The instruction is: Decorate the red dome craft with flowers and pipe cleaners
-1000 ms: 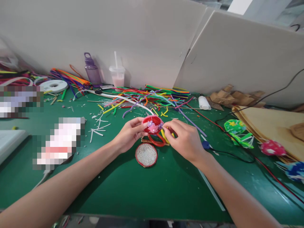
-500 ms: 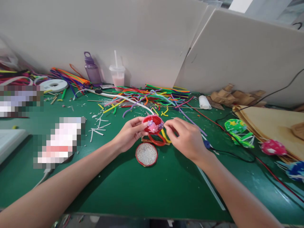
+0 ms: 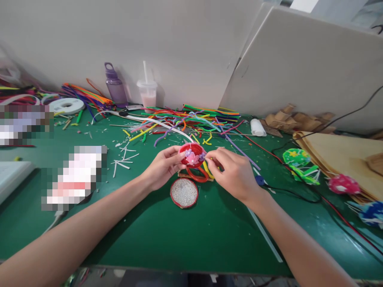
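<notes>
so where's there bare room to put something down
Widest: the nearly bare green tabletop between the bead dish, left forearm, clear strip and front edge. A smaller patch lies between the right forearm and the red cable. Crowded: the back, heaped with fuzzy coloured stems; the far right, with decorated pieces; around the held red disc.

Green bench [image 3: 206, 235], flat glossy top, runs out left of the left hand [image 3: 163, 169] and right of the right hand [image 3: 235, 169]; plain pale grey panel [image 3: 179, 48] stands upright beyond both hands, along bench's far side; second grey panel [image 3: 317, 63] beyond and right of right hand, top edge sloping down rightward; slanted seam between panels, few dark scuffs; bright white patch [image 3: 303, 4] above second panel, unclear what; pale sheen on bench right of right hand; dim floor [image 3: 92, 281], scraps, nearer than both hands.
</notes>
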The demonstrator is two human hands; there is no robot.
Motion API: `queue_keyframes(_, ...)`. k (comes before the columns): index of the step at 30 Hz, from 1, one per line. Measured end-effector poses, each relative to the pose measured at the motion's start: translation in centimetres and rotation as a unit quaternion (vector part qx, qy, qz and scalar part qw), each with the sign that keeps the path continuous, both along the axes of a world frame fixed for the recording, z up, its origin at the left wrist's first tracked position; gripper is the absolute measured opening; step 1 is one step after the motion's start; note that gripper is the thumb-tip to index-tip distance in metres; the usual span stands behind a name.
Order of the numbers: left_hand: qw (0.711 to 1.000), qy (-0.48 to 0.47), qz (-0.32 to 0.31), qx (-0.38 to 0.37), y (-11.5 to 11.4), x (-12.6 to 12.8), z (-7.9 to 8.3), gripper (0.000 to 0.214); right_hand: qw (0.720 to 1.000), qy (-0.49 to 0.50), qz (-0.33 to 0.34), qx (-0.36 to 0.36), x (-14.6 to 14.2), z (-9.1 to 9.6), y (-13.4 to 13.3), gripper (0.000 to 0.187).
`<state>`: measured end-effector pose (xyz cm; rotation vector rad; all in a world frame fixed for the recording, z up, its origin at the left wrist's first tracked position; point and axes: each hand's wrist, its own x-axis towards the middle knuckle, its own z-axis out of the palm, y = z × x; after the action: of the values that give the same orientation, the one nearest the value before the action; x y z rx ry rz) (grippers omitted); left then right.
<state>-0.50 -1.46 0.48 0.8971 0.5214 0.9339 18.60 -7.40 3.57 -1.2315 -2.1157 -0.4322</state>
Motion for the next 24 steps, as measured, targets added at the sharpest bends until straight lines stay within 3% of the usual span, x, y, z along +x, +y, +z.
queue_keyframes(13, 1.000, 0.006, 0.003, 0.000, -0.1, 0.0, 0.2, 0.014, 1.000, -0.006, 0.006, 0.000, -0.2, 0.0, -0.1, 0.014)
queue_keyframes(19, 1.000, -0.004, 0.006, -0.001, 0.2, -0.1, 0.0, 0.012, 0.989, 0.148, -0.004, 0.013, 0.4, 0.6, -0.1, 0.008)
queue_keyframes(21, 1.000, -0.012, 0.009, -0.011, 0.4, -0.2, -0.1, 0.012, 0.981, 0.195, -0.011, -0.012, 0.8, 0.8, 0.2, 0.005)
queue_keyframes(24, 0.999, -0.018, 0.016, -0.026, 0.6, -0.3, 0.0, 0.013, 0.982, 0.175, 0.010, -0.076, 1.2, 0.8, 0.7, 0.011)
